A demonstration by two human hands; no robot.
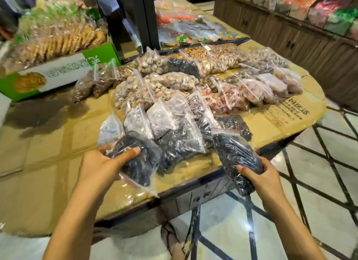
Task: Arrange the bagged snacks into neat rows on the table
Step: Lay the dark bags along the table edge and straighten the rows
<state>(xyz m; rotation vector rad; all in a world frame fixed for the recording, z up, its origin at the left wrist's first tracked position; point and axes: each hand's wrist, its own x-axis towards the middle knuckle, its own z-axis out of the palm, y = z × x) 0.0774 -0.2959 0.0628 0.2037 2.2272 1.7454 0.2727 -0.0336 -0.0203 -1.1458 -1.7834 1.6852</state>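
Two dark-filled bags are gripped at the bottom of the frame: one is clasped by the left hand (100, 168), another squeezed by the right hand (259, 174), both over the table (48, 143) edge. Mid-frame, the bagged snacks (174, 97) are kinda grouped by kind already, but real rows aren't made yet. Plenty's left, probably. A green box (58, 74) is parked upper left.

Warm indoor light falls from above, bright and even. Glare glints off the clear bags (174, 128) and the tiled floor (329, 163) (strongest near the bottom). The far shelves (310, 6) are smeared by blur, and the wide lens bends the edges.
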